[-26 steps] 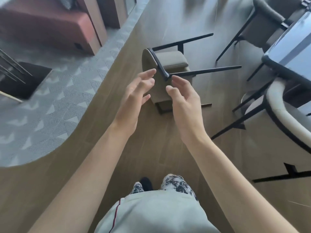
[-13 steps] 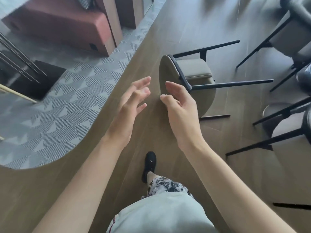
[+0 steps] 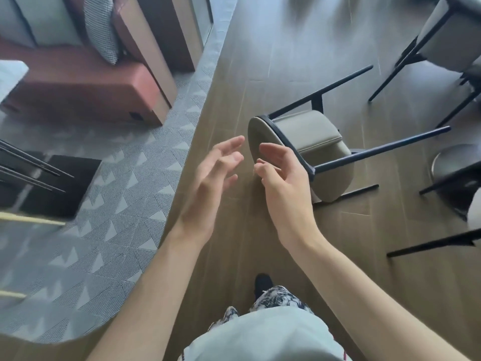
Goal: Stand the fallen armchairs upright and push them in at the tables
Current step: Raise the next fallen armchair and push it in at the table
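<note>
Wood-plank floor (image 3: 286, 48) holds a fallen armchair (image 3: 309, 142) on its side, legs pointing right, curved back toward the person. Both hands are loosely spread and empty; right hand (image 3: 282, 175) nearest its back, left hand (image 3: 210, 178) just beside.

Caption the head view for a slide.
Both open hands, left hand and right hand, reach toward a fallen armchair lying on the wooden floor.

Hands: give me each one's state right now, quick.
Left hand: open, fingers spread, holding nothing.
Right hand: open, fingers loosely curved, holding nothing; no grip yet on the fallen armchair.
</note>
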